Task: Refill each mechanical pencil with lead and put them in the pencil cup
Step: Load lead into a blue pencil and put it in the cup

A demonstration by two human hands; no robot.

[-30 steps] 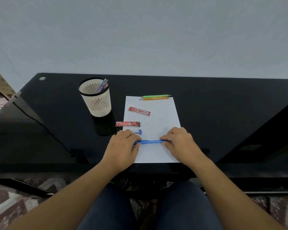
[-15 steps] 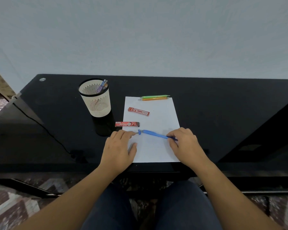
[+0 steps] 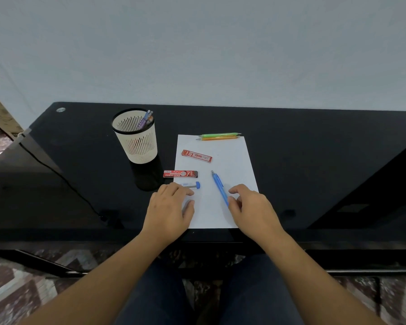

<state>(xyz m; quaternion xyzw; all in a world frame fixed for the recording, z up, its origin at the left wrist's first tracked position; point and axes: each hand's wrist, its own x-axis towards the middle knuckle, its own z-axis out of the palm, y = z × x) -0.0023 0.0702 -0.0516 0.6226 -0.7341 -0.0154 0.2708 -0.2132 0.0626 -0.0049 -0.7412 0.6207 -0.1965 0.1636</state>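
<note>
Two hands seemingly readied a refill: right hand (image 3: 251, 207) pinched the blue mechanical pencil (image 3: 219, 186) by its near end; left hand (image 3: 169, 207) lay spread on the lead tube (image 3: 192, 185).

A writing corner is suggested — most likely in a home or small office, though which cannot be told. A glossy black glass desk (image 3: 314, 148) is set against a bare pale wall (image 3: 197, 55), and patterned stone floor tiles (image 3: 21, 289) are seen below its near edge. Stationery is laid out on it — a slotted pencil cup (image 3: 136, 141), a white sheet of paper (image 3: 232, 165), red lead boxes (image 3: 180, 174).
</note>
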